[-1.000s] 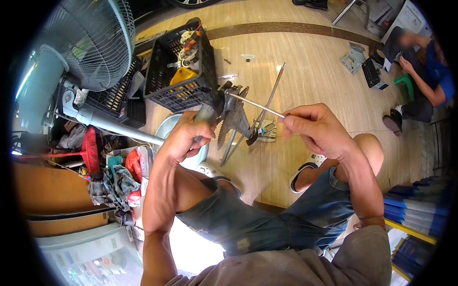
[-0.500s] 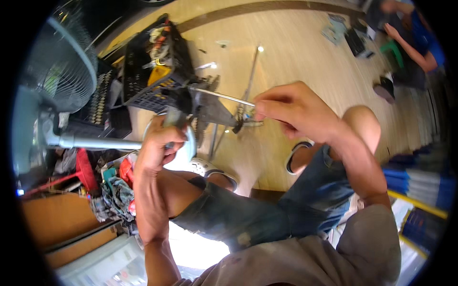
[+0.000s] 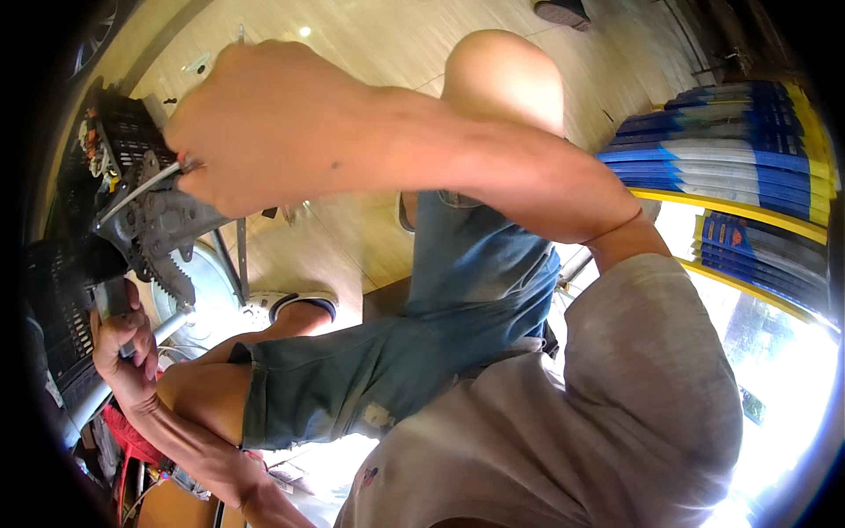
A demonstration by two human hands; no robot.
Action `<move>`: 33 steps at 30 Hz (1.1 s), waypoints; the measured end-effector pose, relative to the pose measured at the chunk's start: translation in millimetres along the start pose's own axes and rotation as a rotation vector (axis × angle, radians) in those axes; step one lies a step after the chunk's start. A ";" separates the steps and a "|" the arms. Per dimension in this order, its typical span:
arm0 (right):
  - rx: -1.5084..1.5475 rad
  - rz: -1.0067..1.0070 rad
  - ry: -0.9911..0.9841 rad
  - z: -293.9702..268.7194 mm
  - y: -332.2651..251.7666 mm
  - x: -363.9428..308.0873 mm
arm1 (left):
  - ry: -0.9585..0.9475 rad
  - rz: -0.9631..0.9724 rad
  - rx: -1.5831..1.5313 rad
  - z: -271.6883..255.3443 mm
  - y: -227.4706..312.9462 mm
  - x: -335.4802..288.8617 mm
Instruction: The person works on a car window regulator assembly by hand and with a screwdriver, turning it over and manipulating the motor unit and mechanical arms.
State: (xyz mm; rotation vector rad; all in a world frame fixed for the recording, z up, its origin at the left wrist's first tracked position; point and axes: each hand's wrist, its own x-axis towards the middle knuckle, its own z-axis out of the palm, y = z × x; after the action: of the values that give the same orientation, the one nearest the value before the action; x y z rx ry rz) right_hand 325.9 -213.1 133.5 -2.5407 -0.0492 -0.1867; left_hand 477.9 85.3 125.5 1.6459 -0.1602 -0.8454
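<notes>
Head view: one toothed metal mechanism (image 3: 163,233) at left frame, long axis running from lower left up to the right. Left hand (image 3: 123,348) grips its handle closed; right hand (image 3: 264,123) pinches one thin rod (image 3: 145,189) shut.

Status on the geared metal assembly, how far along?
Mid-job. Done: nothing visibly finished. In hand: left hand grips the handle under the geared metal assembly; right hand pinches a thin metal rod against its top. Left: rod not visibly seated; black crate of parts sits behind.
</notes>
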 end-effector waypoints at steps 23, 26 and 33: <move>0.206 -0.068 -0.078 49.4 -9.6 76.4 | 0.075 0.063 -0.076 -53.7 -16.3 11.8; 0.244 -0.117 -0.076 61.6 -5.7 99.5 | 0.012 0.064 -0.063 -60.0 -14.6 9.8; 0.151 -0.178 -0.147 55.6 -8.8 111.2 | -0.024 0.060 -0.054 -66.1 -10.5 0.3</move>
State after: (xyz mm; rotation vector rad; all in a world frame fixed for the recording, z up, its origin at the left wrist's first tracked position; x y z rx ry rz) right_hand 442.1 -175.3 108.9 -2.3943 -0.3350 -0.0618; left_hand 514.3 140.9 117.1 1.5732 -0.2011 -0.8177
